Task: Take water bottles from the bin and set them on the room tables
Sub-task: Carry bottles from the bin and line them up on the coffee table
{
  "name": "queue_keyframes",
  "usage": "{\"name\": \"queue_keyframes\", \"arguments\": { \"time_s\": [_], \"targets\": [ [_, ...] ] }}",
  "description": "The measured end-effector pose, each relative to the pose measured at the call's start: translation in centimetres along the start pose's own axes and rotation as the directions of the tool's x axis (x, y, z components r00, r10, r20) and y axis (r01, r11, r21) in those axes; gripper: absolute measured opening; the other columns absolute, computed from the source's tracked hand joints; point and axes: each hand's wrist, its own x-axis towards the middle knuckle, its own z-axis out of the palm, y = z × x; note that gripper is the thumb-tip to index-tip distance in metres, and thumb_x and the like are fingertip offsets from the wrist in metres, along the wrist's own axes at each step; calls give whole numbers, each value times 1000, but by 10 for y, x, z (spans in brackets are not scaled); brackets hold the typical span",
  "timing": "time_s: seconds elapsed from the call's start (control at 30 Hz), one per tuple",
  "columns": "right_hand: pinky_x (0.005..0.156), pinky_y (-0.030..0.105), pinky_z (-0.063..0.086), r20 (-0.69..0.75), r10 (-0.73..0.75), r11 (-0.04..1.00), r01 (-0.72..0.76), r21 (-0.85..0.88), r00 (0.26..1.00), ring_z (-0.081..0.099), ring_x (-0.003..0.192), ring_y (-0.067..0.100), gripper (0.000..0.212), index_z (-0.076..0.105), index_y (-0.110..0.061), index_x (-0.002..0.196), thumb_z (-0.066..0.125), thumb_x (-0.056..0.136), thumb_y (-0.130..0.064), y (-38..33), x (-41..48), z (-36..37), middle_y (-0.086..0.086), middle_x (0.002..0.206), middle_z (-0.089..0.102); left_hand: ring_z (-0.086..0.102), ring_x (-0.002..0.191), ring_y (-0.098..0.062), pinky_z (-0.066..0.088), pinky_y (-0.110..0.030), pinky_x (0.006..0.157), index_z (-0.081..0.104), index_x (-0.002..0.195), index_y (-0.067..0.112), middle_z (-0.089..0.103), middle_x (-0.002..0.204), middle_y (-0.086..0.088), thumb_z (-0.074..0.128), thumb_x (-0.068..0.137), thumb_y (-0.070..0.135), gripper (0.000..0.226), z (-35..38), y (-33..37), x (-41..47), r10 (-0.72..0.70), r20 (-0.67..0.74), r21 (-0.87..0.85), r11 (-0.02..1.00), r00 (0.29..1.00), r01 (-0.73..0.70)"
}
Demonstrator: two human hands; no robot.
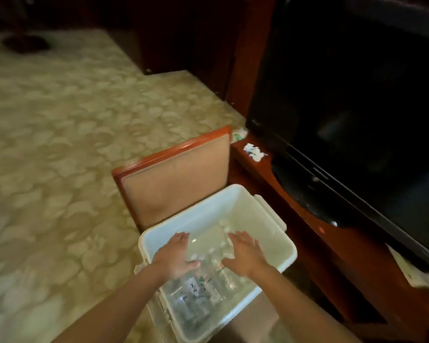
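While the white bin (233,206) was parked on the chair (176,179) beside the dark wooden TV stand (310,258), the left hand (175,254) and right hand (245,254) were both held flat and spread over it, nothing gripped, and the clear water bottles (196,290) were seen lying inside, right under them.

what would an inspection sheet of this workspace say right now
surface: wooden chair, bin on its seat
job's things: white bin holding clear water bottles
clutter: white wrapper on dark wood stand
grippers: left hand and right hand over the bottles, fingers straight, holding nothing
cables: nothing seen
surroundings: patterned carpet, black tv
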Motion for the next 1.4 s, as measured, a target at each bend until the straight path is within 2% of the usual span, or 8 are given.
{"name": "queue_keyframes", "arguments": {
  "time_s": [0.2,0.37,0.5,0.77,0.97,1.17,1.3,1.4],
  "targets": [
    [125,45,8,173,-187,979,197,-48,967,1,155,24,80,14,-22,159,56,95,-46,17,49,2,4,167,8,24,148,-21,30,-33,116,9,157,13,14,163,-5,58,91,54,92,35,3,-1,-276,-19,-205,942,961,266],
    [123,40,15,282,-272,950,304,-77,920,11,153,24,77,19,-20,158,56,95,-45,32,84,12,5,165,18,25,147,-23,27,-34,118,11,157,11,16,163,-7,60,91,50,91,69,9,7,-441,20,-338,842,897,421],
    [120,36,22,341,-312,927,362,-94,887,22,150,25,74,26,-18,156,57,94,-43,38,110,22,6,161,28,29,145,-26,28,-35,117,13,156,10,16,163,-9,61,91,47,89,87,11,18,-518,60,-405,769,853,495],
    [120,39,22,419,-348,892,434,-129,839,23,149,26,72,27,-16,154,56,94,-42,38,163,66,7,159,32,35,142,-27,35,-39,113,13,156,12,15,162,-7,61,92,46,87,135,-9,49,-597,137,-454,672,791,585],
    [115,36,32,490,-315,922,385,-46,813,32,144,27,71,29,-15,153,60,93,-37,33,192,111,9,156,36,32,143,-23,35,-34,112,16,155,14,21,160,-5,65,90,37,85,180,-23,78,-631,170,-584,554,757,594],
    [103,28,35,543,-233,970,154,188,807,43,137,26,70,29,-13,153,64,95,-29,34,205,147,10,153,39,50,127,-23,49,-38,98,10,156,30,31,154,-2,73,83,33,96,216,-34,94,-686,191,-709,398,702,582],
    [112,34,34,535,-219,959,78,274,816,39,142,25,80,24,-13,156,69,92,-31,36,208,164,8,157,35,42,133,-24,45,-33,101,9,157,30,29,150,-6,76,82,23,100,233,-37,97,-713,185,-739,353,677,573],
    [108,35,37,505,-209,950,52,308,837,43,137,26,77,28,-12,154,70,91,-31,37,210,173,9,152,41,42,130,-24,41,-28,100,16,155,30,34,145,-9,77,82,20,96,242,-36,99,-742,158,-775,316,652,547]
  ]
}}
